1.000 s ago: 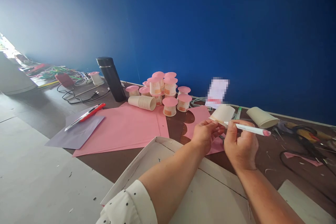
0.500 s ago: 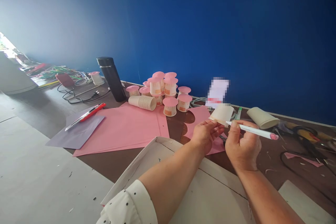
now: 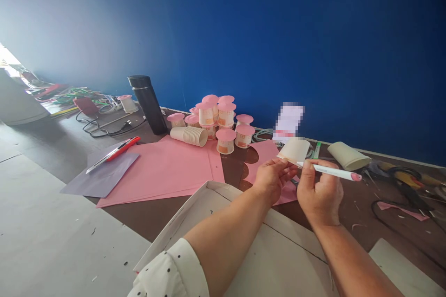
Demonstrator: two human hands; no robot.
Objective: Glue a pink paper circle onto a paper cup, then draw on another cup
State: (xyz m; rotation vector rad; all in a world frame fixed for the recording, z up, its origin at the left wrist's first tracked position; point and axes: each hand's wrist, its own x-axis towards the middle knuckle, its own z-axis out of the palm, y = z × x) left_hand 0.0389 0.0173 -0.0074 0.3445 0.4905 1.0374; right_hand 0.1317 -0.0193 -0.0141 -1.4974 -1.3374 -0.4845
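My left hand (image 3: 273, 178) grips a white paper cup (image 3: 294, 149) by its rim; the cup is upside down and tilted. A white marker pen (image 3: 336, 171) with a pink end is pinched in my right hand (image 3: 320, 192). Its tip touches or nearly touches the cup near the rim, where some orange marking shows. Behind my hands lies cut pink paper (image 3: 263, 155) with rounded notches. Left of it, several upturned cups with pink round tops, such as one decorated cup (image 3: 226, 141), stand in a stacked group with drawn windows and orange doors.
Nested paper cups (image 3: 188, 136) lie beside the group. Pink sheets (image 3: 167, 167), a purple sheet (image 3: 116, 178) and a red utility knife (image 3: 120, 151) are on the left, near a black flask (image 3: 148, 104). A larger cup (image 3: 348, 155) lies right, near cables. A white board (image 3: 278, 250) is under my arms.
My right hand and the marker pen have shifted slightly left along the cup's rim. My left hand and the cup stay in nearly the same place.
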